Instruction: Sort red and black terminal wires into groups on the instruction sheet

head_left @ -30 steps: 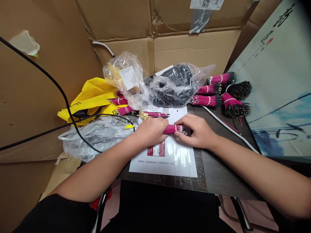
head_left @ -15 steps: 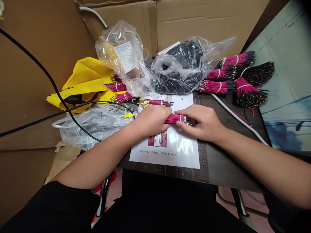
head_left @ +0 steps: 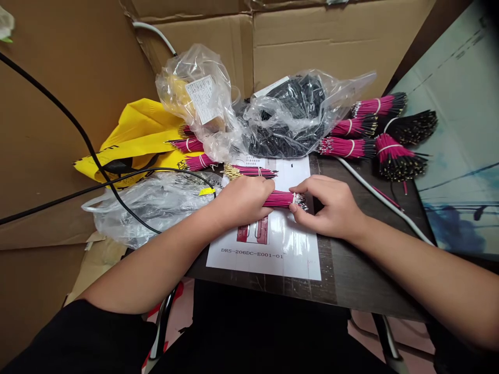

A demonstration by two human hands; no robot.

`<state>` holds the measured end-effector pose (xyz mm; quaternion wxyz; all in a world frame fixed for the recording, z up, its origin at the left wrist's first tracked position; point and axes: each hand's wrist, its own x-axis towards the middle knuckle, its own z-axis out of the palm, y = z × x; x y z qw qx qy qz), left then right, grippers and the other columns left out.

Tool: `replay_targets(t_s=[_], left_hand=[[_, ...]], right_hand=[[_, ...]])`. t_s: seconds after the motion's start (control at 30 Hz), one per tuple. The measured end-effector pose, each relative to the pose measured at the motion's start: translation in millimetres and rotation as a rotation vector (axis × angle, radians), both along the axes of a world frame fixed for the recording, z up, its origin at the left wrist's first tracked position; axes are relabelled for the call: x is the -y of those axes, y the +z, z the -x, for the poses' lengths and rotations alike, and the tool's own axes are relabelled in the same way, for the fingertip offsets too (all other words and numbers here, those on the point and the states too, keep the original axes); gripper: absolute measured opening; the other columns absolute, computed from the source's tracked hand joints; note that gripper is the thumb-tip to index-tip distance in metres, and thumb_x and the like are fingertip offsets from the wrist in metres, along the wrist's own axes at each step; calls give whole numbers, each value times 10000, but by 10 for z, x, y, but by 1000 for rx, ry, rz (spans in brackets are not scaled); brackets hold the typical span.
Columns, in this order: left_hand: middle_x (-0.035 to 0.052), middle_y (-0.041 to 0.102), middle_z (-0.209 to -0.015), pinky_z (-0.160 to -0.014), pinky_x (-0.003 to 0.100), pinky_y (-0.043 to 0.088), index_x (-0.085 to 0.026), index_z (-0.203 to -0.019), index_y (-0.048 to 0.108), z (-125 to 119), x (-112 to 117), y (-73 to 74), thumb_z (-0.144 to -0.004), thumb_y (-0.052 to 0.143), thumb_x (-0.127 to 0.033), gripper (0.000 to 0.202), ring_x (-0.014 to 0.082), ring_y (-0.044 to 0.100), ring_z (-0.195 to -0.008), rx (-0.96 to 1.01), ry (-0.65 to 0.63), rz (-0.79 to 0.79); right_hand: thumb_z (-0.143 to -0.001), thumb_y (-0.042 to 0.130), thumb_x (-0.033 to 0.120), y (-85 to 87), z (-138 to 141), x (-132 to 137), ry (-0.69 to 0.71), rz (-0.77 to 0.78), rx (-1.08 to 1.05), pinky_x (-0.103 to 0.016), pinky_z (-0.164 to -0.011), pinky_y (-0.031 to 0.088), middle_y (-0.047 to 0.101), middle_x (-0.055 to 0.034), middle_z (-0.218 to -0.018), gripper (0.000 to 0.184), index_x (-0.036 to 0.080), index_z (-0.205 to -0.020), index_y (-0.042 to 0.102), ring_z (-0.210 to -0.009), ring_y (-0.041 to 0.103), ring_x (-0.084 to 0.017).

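1. The bundle (head_left: 283, 198) was above the sheet (head_left: 234, 263), back from the near edge of the table (head_left: 354, 275).
2. The left hand (head_left: 247, 201) held it in curled fingers; the right hand (head_left: 331, 205) pinched it at the band (head_left: 294, 198).
3. A loose pinch could have let the band slip, scattering it.

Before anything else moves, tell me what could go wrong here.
The band sits close to the silvery tips of the held bundle, so it might slip off and let the wires fan out. A second bundle lies just beyond the left hand, whose knuckles could knock it. The thick black cable runs up to the left forearm and could snag if that arm shifts.
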<state>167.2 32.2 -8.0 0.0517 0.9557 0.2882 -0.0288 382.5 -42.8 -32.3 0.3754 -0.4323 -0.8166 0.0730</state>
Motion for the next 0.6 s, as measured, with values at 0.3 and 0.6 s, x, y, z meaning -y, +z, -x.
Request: replay_targets(t_s=[0.3, 0.6], left_hand=[[126, 742, -964, -739, 384, 529, -119, -1042, 681, -5, -14, -11, -887, 619, -390, 318, 287, 710, -871, 23, -2, 8], [88, 737, -907, -699, 342, 487, -162, -902, 668, 38, -73, 9, -861, 607, -340, 193, 243, 690, -828, 55, -33, 67]], right_hand=[[-970, 632, 405, -79, 50, -29, 80, 21, 105, -391, -832, 551, 741, -92, -1014, 461, 141, -1347, 596, -866, 686, -220], [-924, 710, 391, -29, -44, -9, 65, -76, 54, -335, -697, 556, 767, -56, -891, 356, 142, -1179, 694, -714, 688, -176]])
